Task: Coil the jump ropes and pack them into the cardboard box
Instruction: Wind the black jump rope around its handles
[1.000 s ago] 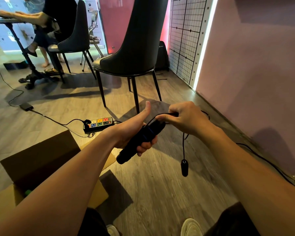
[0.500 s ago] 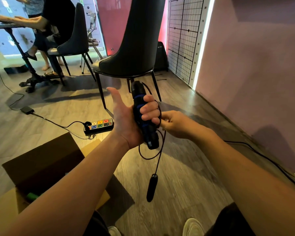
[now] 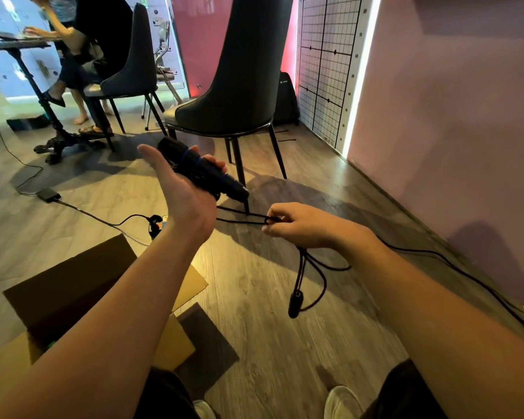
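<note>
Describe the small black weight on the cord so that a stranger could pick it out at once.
Start at the right hand, which pinches the black cord. Follow the strands hanging below it to the small black weight dangling above the floor. Unlike the thick handles in the left hand, it hangs free.

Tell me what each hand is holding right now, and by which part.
The left hand holds the jump rope handles around their middle. The right hand pinches the black cord a little way from the handles; its weighted end dangles below.
</note>
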Available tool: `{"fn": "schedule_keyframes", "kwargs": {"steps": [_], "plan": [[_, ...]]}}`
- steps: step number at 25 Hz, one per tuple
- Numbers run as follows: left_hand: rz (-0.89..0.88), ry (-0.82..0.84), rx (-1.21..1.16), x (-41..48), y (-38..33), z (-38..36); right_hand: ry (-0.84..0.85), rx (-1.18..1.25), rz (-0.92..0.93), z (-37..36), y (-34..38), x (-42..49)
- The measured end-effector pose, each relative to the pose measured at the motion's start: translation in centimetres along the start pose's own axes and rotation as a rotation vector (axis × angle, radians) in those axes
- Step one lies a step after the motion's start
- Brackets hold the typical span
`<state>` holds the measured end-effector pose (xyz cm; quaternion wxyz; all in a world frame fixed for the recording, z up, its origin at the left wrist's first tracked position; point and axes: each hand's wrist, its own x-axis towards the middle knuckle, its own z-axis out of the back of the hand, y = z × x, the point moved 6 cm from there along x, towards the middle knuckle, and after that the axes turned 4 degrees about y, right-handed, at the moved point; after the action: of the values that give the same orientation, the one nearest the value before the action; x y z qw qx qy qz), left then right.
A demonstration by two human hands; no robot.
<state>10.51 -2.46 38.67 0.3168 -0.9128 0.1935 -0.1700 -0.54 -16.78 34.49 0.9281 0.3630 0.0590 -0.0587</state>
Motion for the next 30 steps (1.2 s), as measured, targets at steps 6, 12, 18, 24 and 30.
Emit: {"fn": "schedule_keyframes", "kwargs": {"steps": [6,12,18,24,30], "plan": [[0.035,-0.046,0.198,0.7,-0.2,2.8,-0.038,0.073,0.028,1.7,-0.3,-2.1],[0.148,0.043,-0.012,0.3,-0.2,2.0,-0.094,0.180,0.084,2.1,0.5,-2.6],[0.172,-0.006,-0.324,0.5,-0.8,1.3,-0.174,0.162,-0.062,2.3,-1.9,-1.8],[0.149,-0.154,-0.454,1.1,-0.9,2.9,-0.125,0.095,-0.143,2.5,-2.1,-1.4],[0.691,0.167,0.474,-1.0,0.9,3.8,-0.623,0.101,-0.242,6.5,-4.9,-3.1]]}}
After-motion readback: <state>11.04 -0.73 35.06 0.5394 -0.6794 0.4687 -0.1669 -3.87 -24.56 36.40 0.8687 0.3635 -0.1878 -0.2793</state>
